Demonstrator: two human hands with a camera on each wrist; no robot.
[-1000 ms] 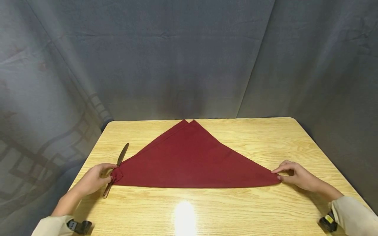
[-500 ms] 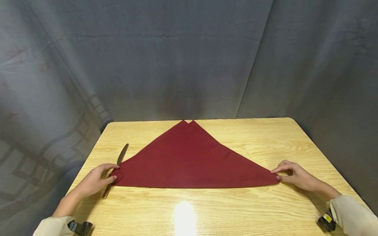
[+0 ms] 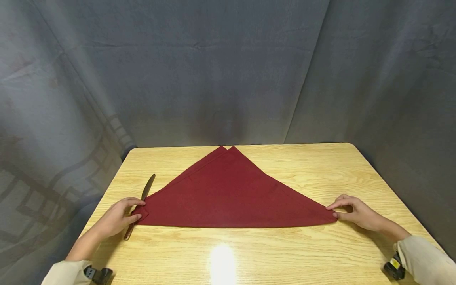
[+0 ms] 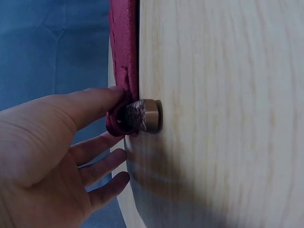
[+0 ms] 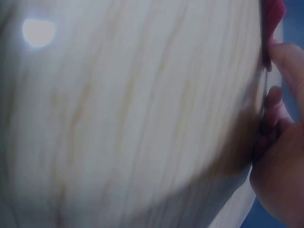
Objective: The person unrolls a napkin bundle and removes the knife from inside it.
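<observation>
Napkin [image 3: 231, 194]: uniform dark red, no print; the fabric shows the same deep red with a slight sheen in the left wrist view.

Table [image 3: 285, 253]: pale yellow wood-grain surface with darker tan grain lines; one bright white light reflection sits near the front edge.

Knife [image 3: 147, 186]: dark, nearly black blade; the handle end is brownish-bronze with a mottled grey band in the left wrist view.

Backdrop curtain [image 3: 228, 71]: plain grey-blue cloth; on the left side a faint darker lattice pattern of crossing lines shows through.

Sleeves [image 3: 427, 257]: light beige.

Wrist straps [image 3: 393, 269]: black, the right one carrying a small yellow mark.
</observation>
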